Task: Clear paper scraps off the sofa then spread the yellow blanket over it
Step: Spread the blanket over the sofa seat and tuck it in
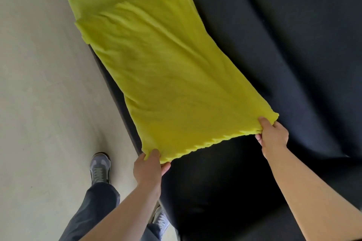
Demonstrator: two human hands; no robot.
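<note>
now spreading: left hand (147, 170) and right hand (273, 137) each pinch a corner of the yellow blanket (166, 68) over the sofa (284, 45); next, probably unfold it wider.

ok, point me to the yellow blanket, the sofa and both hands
yellow blanket (176, 76): head view, middle of the folded top layer.
sofa (284, 55): head view, bare dark backrest.
left hand (147, 170): head view, back of hand pinching the near corner.
right hand (273, 136): head view, back of hand gripping the other corner.

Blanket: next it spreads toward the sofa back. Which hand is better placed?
Probably the right hand: it pinches the blanket corner nearest the bare sofa back; the left hand holds the front-edge corner.
</note>
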